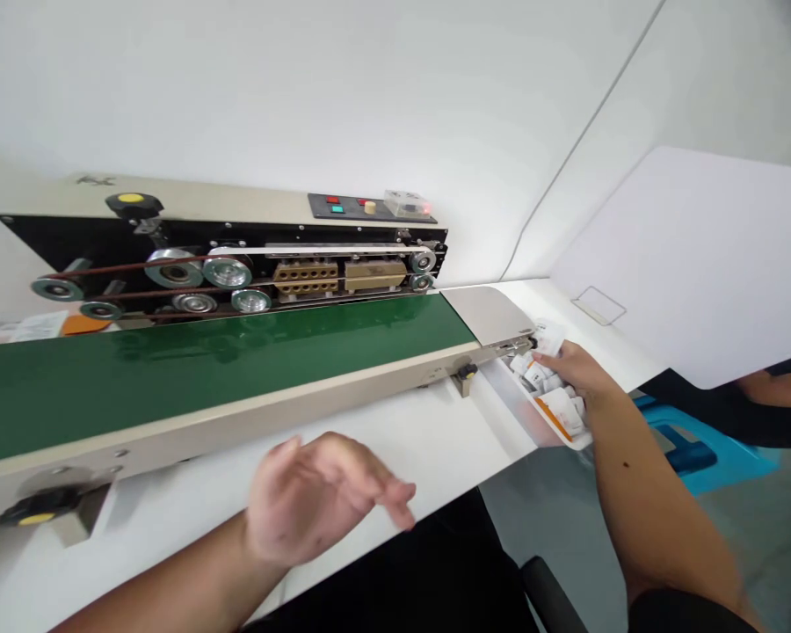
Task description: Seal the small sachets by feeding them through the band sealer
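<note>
White packets [554, 400] lie in a tray [511, 396] directly under the right hand [576, 369], whose fingers close on one packet. The left hand [316, 497] hovers open and empty above the table [395, 431].

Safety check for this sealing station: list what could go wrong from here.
1. The white tray of sachets overhangs the table edge; the right hand digging in it might tip it off.
2. That hand works close to the end of the green conveyor belt, so fingers could meet moving parts.
3. The exposed pulleys could catch a sleeve. The left hand hovers empty.
</note>
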`<state>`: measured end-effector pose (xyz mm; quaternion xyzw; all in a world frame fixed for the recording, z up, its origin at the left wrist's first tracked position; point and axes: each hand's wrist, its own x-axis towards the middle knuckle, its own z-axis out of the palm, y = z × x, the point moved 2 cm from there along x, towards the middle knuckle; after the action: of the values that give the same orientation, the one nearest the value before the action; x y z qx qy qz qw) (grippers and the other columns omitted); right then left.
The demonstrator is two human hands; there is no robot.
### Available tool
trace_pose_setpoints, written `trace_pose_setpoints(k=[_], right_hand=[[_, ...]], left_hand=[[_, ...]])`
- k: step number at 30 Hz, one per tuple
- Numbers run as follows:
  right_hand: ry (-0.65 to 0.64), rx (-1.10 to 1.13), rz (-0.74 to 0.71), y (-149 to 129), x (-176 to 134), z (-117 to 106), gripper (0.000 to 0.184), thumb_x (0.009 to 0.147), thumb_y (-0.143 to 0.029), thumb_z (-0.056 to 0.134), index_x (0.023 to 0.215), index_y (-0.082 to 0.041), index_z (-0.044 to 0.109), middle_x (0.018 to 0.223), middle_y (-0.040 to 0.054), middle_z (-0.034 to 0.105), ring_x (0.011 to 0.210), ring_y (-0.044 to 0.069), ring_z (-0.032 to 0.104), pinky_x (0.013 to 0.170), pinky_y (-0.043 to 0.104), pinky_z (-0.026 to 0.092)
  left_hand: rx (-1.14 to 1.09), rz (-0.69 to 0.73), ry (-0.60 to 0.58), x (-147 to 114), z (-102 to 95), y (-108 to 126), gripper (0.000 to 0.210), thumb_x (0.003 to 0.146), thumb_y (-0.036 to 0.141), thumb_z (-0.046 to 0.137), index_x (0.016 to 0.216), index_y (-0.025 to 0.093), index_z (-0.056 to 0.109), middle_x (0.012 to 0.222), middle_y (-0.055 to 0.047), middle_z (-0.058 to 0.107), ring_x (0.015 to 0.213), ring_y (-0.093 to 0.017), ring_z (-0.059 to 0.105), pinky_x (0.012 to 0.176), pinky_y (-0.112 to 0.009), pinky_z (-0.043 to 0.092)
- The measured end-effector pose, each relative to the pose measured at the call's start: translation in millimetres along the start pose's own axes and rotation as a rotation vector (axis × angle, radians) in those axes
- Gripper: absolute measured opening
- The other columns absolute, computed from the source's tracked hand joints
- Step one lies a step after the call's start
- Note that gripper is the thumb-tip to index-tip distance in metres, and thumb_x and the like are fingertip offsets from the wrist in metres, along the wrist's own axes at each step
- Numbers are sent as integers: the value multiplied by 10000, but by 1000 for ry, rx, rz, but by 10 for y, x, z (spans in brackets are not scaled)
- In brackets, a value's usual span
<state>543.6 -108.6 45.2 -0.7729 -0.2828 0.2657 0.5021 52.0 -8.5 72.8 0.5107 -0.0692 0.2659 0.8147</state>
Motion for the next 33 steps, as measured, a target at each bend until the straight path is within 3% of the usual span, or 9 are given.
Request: trace_pose_setpoints(k=[3,7,14,18,21,24,27,29,33], right_hand=[[221,192,-44,34,85,-96,362,654,-252,876,957,-177,691,851,68,796,686,254,759,558,339,643],[416,292,-117,-10,169,-162,311,686,-219,812,946,-190,643,966,77,787,851,266,772,679,361,667],[680,445,-317,-352,148,-321,308,764,-178,711,1054,-182,608,1282,128,694,1236,271,656,984,400,573],[637,520,-552,-819,-104,-230,379,793,-164,680,1163,-176,602,1301,111,685,1197,239,677,1015,398,552],[542,437,-774,-1013,-502,103,438,829,-264,706,1245,-202,583,1314,84,676,1189,256,678,1063,460,528],[555,33,-832,-846,-992,635,472,946,-408,574,1382,-244,500,1319,119,664,1311,336,592,1092,542,498],[275,-326,-859,-463,-1403,1333,308,883,-505,657,1111,-303,701,1055,101,751,1227,381,643,987,549,572],[-29,-397,-1078,-259,-1626,1831,153,880,-451,685,964,-331,729,910,51,765,1015,302,734,881,493,621],[-105,-373,-1581,-134,-1862,2490,118,915,-169,658,985,-258,695,938,44,771,985,226,716,807,374,603]], left_hand=[[-266,-110,22,79,-72,-354,619,1010,557,350,1079,148,810,1148,-146,782,970,-330,767,928,-487,550],[-237,-251,-1,18,-214,-689,592,1000,539,413,1150,91,768,1263,-213,721,1036,-372,737,1026,-570,456],[-177,-247,-51,-15,-227,-676,577,999,551,448,1139,88,762,1239,-222,728,998,-370,748,1011,-563,467],[-14,-205,-13,7,-239,-656,604,1009,576,422,1083,83,763,1137,-223,759,939,-349,752,936,-519,528],[484,-34,98,2,-248,-546,503,1025,524,457,1029,117,753,1024,-187,768,935,-302,721,917,-451,534],[1006,303,180,-43,-211,-367,383,984,478,550,1186,181,684,1177,-171,715,1093,-315,650,1004,-475,479],[1319,691,194,-133,-148,-207,541,918,535,629,1366,241,559,1373,-160,612,1253,-347,569,1125,-547,380],[1520,885,115,-208,-103,-144,584,874,595,684,1366,312,547,1398,-96,611,1322,-330,530,1191,-549,312],[1823,787,-142,-328,-107,-150,410,906,510,723,1271,353,621,1381,-22,655,1365,-272,511,1223,-508,297]])
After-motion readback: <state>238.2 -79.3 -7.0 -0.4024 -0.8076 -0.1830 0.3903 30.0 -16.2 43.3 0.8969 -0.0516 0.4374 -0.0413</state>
